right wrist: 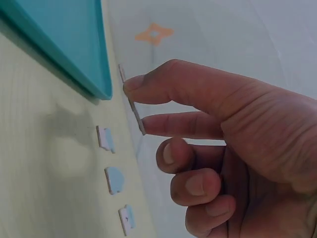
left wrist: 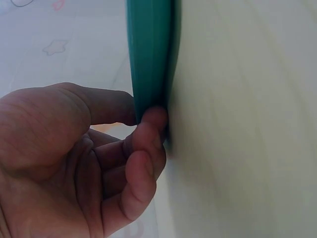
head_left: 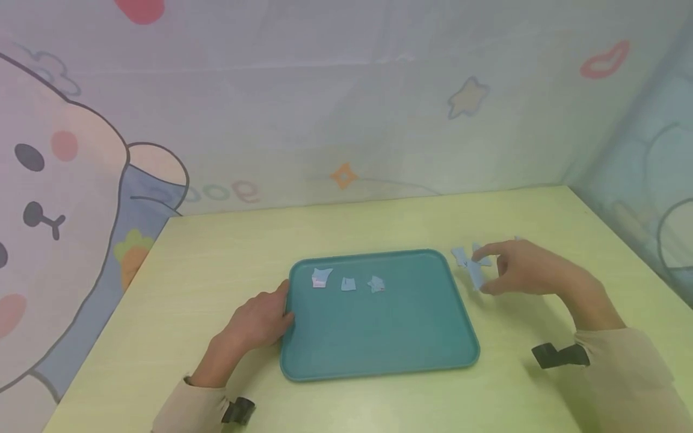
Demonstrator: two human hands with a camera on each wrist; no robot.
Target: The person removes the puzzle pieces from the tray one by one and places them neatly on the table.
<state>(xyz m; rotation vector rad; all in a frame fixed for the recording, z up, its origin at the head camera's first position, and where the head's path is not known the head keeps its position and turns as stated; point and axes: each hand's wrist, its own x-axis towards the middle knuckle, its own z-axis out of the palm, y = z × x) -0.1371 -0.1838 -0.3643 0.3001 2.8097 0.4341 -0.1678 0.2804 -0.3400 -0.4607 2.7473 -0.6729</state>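
Observation:
My left hand (head_left: 258, 319) grips the left edge of a teal tray (head_left: 379, 337), thumb on the rim and fingers curled beneath, as the left wrist view shows. Off the tray's right side, my right hand (head_left: 522, 267) pinches a thin light-blue puzzle piece (right wrist: 135, 113) between thumb and index finger. This piece is held over the table and seen edge-on in the right wrist view. The other three fingers curl loosely. Under and beside that hand lie more small puzzle pieces, among them one piece (head_left: 459, 256) near the tray's corner.
Inside the tray, three small pieces form a row near the far rim: a left piece (head_left: 322, 278), a middle piece (head_left: 348, 284) and a right piece (head_left: 376, 284). The pale yellow table (head_left: 227, 240) meets a cartoon-printed backdrop (head_left: 303, 120) behind.

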